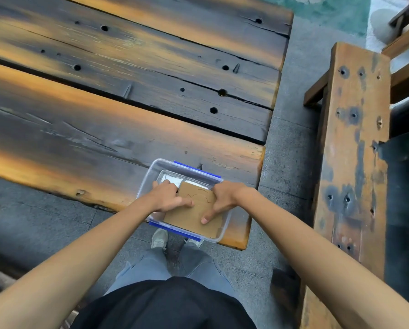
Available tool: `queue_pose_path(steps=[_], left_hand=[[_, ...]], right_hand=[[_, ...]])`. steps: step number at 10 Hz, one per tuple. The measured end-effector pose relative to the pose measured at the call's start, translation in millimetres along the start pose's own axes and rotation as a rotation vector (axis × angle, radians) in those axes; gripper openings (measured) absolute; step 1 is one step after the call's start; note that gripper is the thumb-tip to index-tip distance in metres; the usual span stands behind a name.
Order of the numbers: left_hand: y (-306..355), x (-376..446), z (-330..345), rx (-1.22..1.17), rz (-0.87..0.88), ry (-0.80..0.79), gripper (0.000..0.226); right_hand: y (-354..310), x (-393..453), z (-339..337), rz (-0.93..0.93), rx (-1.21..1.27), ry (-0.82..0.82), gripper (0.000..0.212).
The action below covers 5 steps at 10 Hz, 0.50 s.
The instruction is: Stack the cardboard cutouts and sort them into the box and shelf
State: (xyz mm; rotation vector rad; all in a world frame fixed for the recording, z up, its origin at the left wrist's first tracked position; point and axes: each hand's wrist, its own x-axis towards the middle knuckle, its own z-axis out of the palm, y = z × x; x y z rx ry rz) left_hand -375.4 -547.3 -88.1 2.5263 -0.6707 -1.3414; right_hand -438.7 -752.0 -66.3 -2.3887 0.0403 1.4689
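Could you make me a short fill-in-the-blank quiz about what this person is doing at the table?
1. Both hands press on a brown piece of ____.
2. The clear plastic box has ____ clips.
3. The box sits near the table's ____ corner.
4. The left hand and right hand reach ____ the box.

Answers: cardboard; blue; right; into

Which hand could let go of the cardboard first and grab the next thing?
Probably the left hand: only its fingertips rest on the cardboard, while the right hand spreads flatter, pressing it into the box.
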Motion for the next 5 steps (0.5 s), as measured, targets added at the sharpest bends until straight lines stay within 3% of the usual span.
queue_pose_path(steps=[2, 3, 5], left_hand=[[3.7, -5.1, -2.5, -0.011, -0.023, 0.004, 0.079], [6.7, -7.6, -7.0, -0.126, -0.05, -0.008, 0.071], [18.3, -33.1, -31.5, -0.347, -0.093, -0.01, 0.079]], right_hand=[[-0.9, 0.2, 2.1, 0.021, -0.016, 0.024, 0.097], [-2.9, -3.0, -2.3, 0.053, 0.076, 0.014, 0.099], [-18.2, -13.0, -32.2, 0.12, 0.179, -0.069, 0.1]])
